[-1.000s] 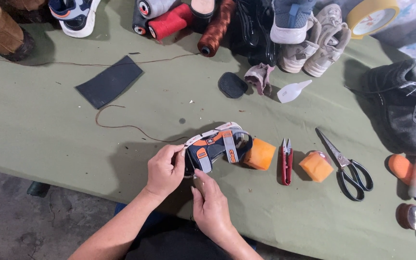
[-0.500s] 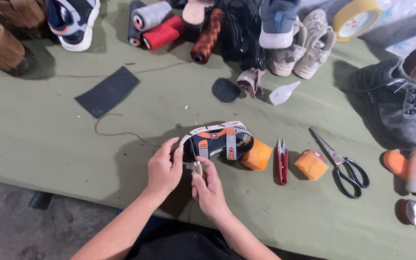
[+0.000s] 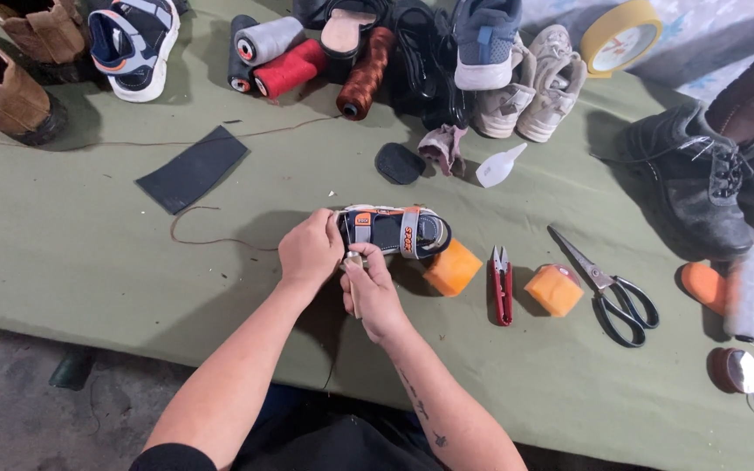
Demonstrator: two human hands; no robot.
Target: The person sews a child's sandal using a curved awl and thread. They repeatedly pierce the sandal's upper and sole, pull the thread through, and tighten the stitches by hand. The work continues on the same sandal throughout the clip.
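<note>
Left hand (image 3: 310,250) grips heel end of small child's sandal (image 3: 394,231) on green desk (image 3: 71,253). Right hand (image 3: 371,288) just below, fingers closed around a thin tool at sandal's edge. Orange block (image 3: 452,268) right of hands.

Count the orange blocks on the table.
2. One orange block touches the sandal held in the hands; the other lies between the red snips and the scissors. None seem hidden.
</note>
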